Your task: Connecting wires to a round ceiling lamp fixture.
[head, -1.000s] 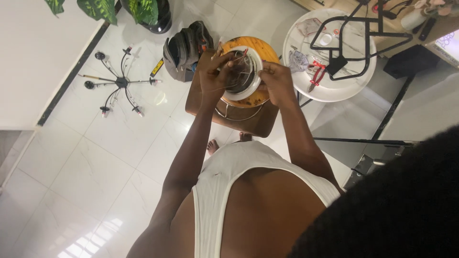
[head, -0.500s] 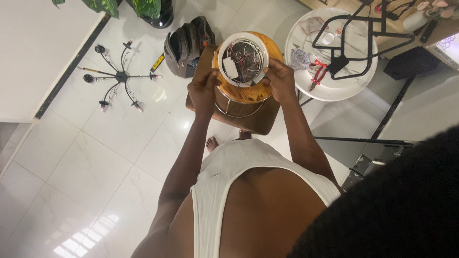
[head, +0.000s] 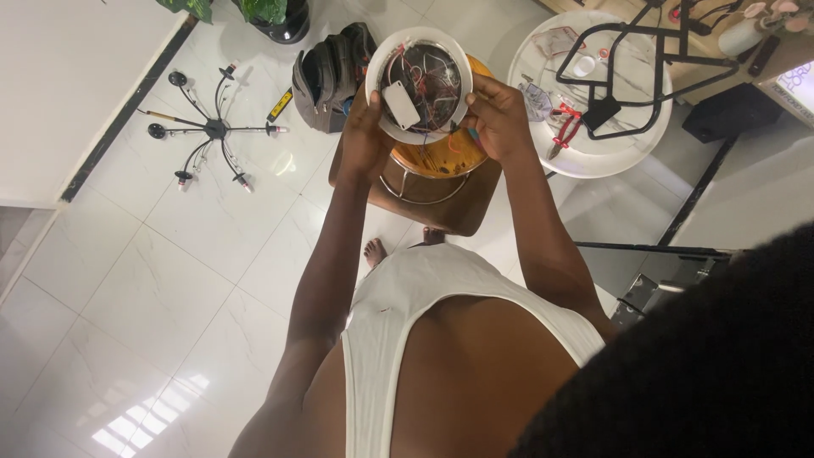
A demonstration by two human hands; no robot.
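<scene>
- Above a glossy white tiled floor [head: 170, 246], a person holds up a round ceiling light fixture [head: 421, 83], its shallow white rim turned toward the camera and its open back showing a tangle of thin red, white and dark wires around a small white rectangular box.
- At the fixture's nine o'clock edge, the left hand [head: 365, 136] grasps the rim, fingers curled behind it and thumb on the front.
- At its three o'clock edge, the right hand [head: 496, 119] clasps the rim in the same way, fingertips pressed on the white band.
- Directly below the fixture, at six o'clock, an amber, glassy dome [head: 441, 154] sits inside a thin metal ring on a brown wooden stool [head: 458, 212] with rounded corners.
- At ten o'clock from the fixture, a grey fabric backpack [head: 326, 76] slumps on the tiles beside a small yellow and black tool [head: 281, 103].
- Farther out at nine o'clock, a black chandelier frame [head: 212, 129] with spidery arms lies flat.
- At two o'clock, a round white table [head: 593, 148] carries red-handled pliers [head: 563, 136] and a black wire frame [head: 644, 59].
</scene>
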